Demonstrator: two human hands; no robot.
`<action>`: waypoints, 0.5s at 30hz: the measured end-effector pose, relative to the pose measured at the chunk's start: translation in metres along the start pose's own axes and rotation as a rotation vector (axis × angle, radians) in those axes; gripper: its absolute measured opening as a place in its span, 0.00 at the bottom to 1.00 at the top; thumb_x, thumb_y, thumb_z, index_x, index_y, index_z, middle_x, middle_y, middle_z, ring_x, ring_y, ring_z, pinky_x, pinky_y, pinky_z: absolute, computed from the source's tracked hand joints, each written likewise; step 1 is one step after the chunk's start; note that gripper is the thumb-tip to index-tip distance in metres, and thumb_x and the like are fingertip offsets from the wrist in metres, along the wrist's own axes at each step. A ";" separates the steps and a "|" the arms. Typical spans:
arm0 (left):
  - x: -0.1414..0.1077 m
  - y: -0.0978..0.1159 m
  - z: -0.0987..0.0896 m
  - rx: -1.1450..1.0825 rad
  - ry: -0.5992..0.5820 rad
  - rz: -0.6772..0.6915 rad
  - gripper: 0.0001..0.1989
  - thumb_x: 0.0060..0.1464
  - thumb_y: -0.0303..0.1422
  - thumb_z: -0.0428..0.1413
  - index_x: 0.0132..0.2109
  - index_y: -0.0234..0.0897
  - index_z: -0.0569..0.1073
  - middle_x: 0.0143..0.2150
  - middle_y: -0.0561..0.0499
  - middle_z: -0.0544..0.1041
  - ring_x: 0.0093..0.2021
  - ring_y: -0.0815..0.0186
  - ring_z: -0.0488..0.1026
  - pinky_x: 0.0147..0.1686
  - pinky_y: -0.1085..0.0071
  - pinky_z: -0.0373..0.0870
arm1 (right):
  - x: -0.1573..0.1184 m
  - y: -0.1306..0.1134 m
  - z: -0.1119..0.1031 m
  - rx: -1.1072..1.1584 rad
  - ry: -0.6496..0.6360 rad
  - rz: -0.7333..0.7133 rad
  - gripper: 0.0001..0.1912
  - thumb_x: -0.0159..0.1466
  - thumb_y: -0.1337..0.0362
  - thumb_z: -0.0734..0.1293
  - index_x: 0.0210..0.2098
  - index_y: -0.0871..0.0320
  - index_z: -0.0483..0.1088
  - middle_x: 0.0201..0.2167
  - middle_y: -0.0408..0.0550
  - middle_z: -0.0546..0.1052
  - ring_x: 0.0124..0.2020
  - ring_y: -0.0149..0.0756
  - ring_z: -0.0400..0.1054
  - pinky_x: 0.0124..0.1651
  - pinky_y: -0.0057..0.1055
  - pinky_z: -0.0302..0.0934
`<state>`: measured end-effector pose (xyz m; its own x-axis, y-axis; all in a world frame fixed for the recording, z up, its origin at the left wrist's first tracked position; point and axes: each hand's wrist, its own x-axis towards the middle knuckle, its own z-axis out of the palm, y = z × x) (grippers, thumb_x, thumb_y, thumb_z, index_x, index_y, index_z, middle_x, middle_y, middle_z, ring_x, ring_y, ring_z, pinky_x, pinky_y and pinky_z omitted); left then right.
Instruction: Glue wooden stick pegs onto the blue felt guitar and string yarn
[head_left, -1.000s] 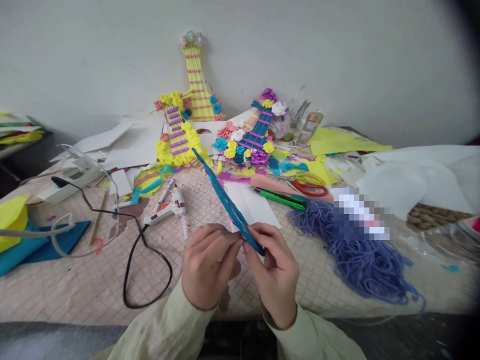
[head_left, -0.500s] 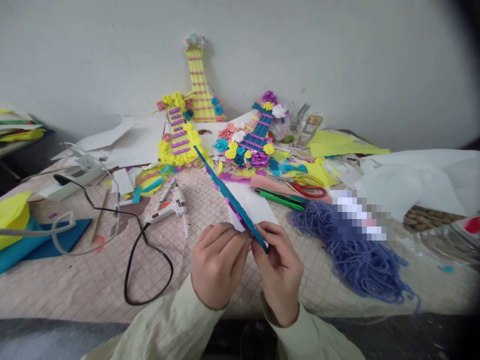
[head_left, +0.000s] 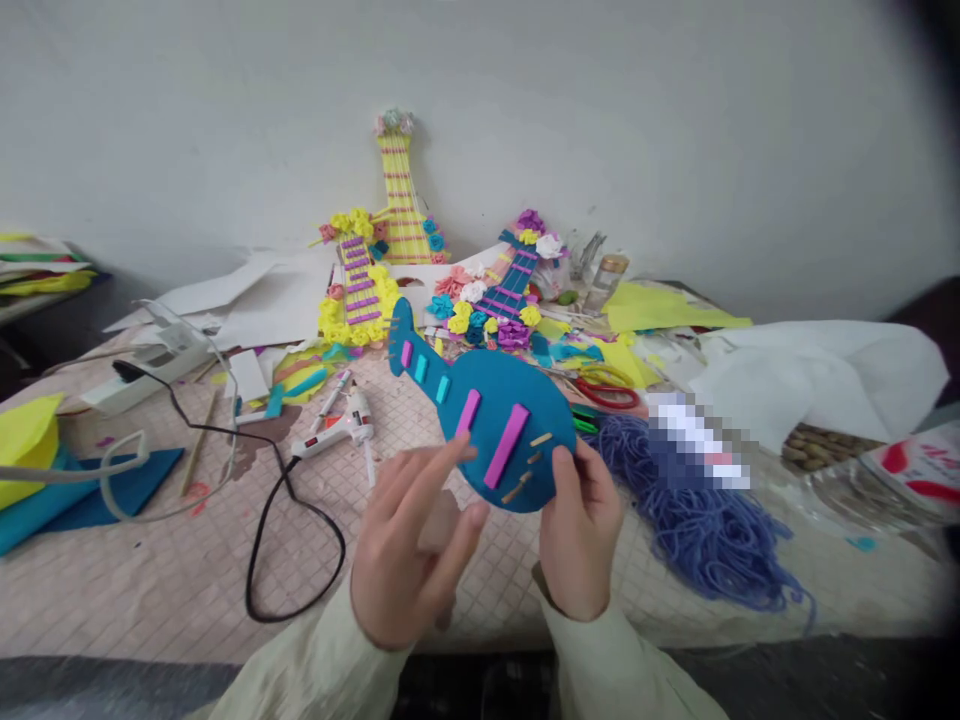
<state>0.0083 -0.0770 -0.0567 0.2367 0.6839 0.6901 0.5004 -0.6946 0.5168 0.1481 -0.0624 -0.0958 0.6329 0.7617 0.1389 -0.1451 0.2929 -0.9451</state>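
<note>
Fingers of the right hand (head_left: 581, 535) pinch the lower-right rim of a blue lute-shaped cutout (head_left: 496, 392), held above the desk (head_left: 187, 585) towards its front edge; the left hand (head_left: 405, 560) is spread loosely, whether touching it I cannot tell. Purple bars (head_left: 508, 445), turquoise bars (head_left: 421, 369) and slim wooden sticks (head_left: 516, 492) already dress its smooth, flat face; it shows none of the strings (head_left: 402, 190) or crinkled flowers (head_left: 514, 333) on the instruments (head_left: 517, 270) at the desk's back edge.

Dull, soft light greys the wall (head_left: 645, 110); the right-hand corners are black.

Right hand (head_left: 581, 535) — partly hidden, sleeves (head_left: 326, 655) — cropped
</note>
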 end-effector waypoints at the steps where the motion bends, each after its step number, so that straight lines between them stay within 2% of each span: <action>1: -0.008 0.003 -0.001 -0.083 0.026 -0.007 0.22 0.50 0.24 0.51 0.53 0.37 0.63 0.40 0.45 0.73 0.40 0.62 0.69 0.40 0.63 0.65 | 0.002 -0.001 0.000 0.076 0.028 0.090 0.12 0.57 0.58 0.63 0.39 0.56 0.68 0.37 0.47 0.73 0.37 0.35 0.68 0.41 0.35 0.63; 4: -0.034 0.012 0.009 -0.316 -0.016 -0.104 0.14 0.50 0.22 0.48 0.43 0.39 0.69 0.29 0.50 0.74 0.30 0.66 0.70 0.30 0.69 0.66 | 0.006 -0.005 -0.001 0.251 0.017 0.239 0.15 0.60 0.56 0.59 0.44 0.54 0.66 0.42 0.46 0.73 0.42 0.35 0.68 0.45 0.36 0.63; 6: -0.046 0.015 0.024 -0.456 -0.144 -0.259 0.10 0.52 0.24 0.48 0.38 0.39 0.72 0.26 0.51 0.74 0.28 0.67 0.70 0.28 0.71 0.66 | 0.006 -0.006 -0.003 0.291 -0.046 0.269 0.18 0.61 0.55 0.56 0.47 0.54 0.65 0.45 0.46 0.73 0.46 0.36 0.66 0.49 0.39 0.62; 8: -0.051 0.013 0.041 -0.633 -0.254 -0.494 0.09 0.53 0.29 0.50 0.41 0.38 0.72 0.34 0.47 0.76 0.33 0.65 0.72 0.31 0.70 0.68 | 0.003 -0.005 -0.007 0.297 -0.095 0.298 0.19 0.62 0.53 0.55 0.46 0.55 0.66 0.43 0.47 0.74 0.46 0.37 0.67 0.49 0.40 0.62; 9: -0.050 0.011 0.049 -0.744 -0.260 -0.611 0.12 0.53 0.32 0.51 0.45 0.38 0.71 0.40 0.44 0.76 0.37 0.64 0.72 0.33 0.69 0.69 | 0.000 -0.004 -0.008 0.303 -0.112 0.324 0.18 0.61 0.54 0.56 0.44 0.55 0.68 0.41 0.48 0.75 0.45 0.37 0.68 0.49 0.41 0.62; 12: -0.044 0.004 0.068 -1.069 -0.156 -0.760 0.20 0.50 0.37 0.55 0.51 0.38 0.67 0.51 0.43 0.71 0.49 0.59 0.68 0.45 0.65 0.67 | -0.011 0.001 -0.010 0.340 -0.125 0.400 0.14 0.60 0.56 0.59 0.40 0.55 0.70 0.39 0.48 0.75 0.44 0.37 0.68 0.50 0.40 0.62; 15: -0.036 -0.001 0.078 -1.190 0.116 -0.898 0.16 0.47 0.37 0.58 0.45 0.40 0.70 0.48 0.47 0.73 0.52 0.60 0.66 0.51 0.63 0.62 | -0.021 0.003 -0.009 0.376 -0.119 0.447 0.13 0.58 0.58 0.61 0.40 0.54 0.69 0.41 0.47 0.75 0.44 0.36 0.68 0.50 0.40 0.62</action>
<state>0.0636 -0.0836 -0.1219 0.1322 0.9889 -0.0677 -0.5280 0.1281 0.8395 0.1413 -0.0832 -0.1046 0.3618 0.9116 -0.1953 -0.6506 0.0968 -0.7532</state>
